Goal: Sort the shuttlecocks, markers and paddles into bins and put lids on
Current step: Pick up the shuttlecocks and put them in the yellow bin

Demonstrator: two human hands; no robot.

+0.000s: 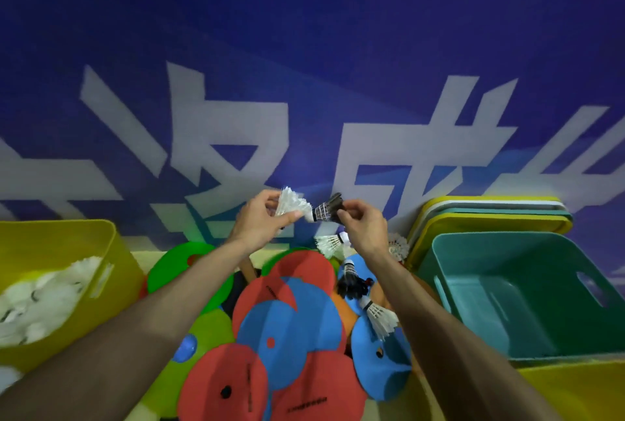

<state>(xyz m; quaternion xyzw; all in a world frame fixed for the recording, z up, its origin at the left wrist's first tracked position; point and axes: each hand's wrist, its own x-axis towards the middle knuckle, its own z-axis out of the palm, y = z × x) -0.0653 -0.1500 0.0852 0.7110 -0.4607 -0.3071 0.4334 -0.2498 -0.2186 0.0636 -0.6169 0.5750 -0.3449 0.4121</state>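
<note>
My left hand [260, 217] holds a white shuttlecock [291, 202] raised above the pile. My right hand [365, 222] holds a black shuttlecock [328, 209]; the two shuttlecocks meet tip to tip between my hands. Below lies a heap of flat round markers [287, 326] in red, blue, green and orange. More shuttlecocks rest on the heap: a white one [329, 244], a black one [350, 280] and another white one [380, 315]. A yellow bin [84, 238] at the left holds several white shuttlecocks [40, 302]. A paddle handle [248, 268] pokes out of the pile.
A teal bin [507, 244] stands at the right, nothing in it. Behind it, stacked lids [490, 214] in yellow, white and teal lean on the blue wall. Another yellow bin edge [581, 386] shows at the bottom right.
</note>
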